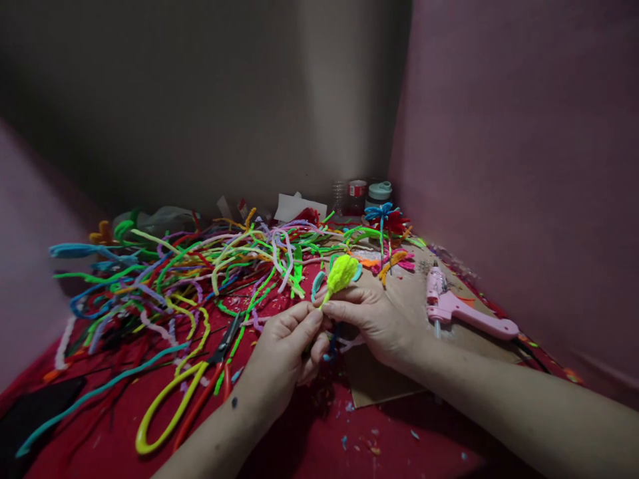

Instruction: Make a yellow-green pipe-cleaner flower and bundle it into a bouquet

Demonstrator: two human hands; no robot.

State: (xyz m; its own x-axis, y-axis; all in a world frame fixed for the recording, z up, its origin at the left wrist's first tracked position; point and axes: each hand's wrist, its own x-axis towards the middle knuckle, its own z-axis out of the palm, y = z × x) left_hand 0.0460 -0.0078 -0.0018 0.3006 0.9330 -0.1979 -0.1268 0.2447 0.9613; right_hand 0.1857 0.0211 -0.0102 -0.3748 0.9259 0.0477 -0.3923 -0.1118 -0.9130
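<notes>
Between my two hands a bright yellow pipe cleaner petal (342,274) points up and away, its narrow twisted stem low between my fingertips. My left hand (292,339) pinches the stem's lower end between thumb and fingers. Just beside it, my right hand (372,316) is closed on the same stem, thumb against the fingers. Light-blue pipe cleaner loops show behind the petal, partly hidden by it and by my right hand. Scissors (227,339) with yellow and red handles lie left of my left hand, blades pointing away.
A heap of many-coloured pipe cleaners (164,266) spreads over the red cloth (309,432) to the left. At right, a pink glue gun (464,313) rests on cardboard (379,382). Pipe cleaner flowers (381,213), a lidded jar (379,193) and a white paper (299,207) are at the back.
</notes>
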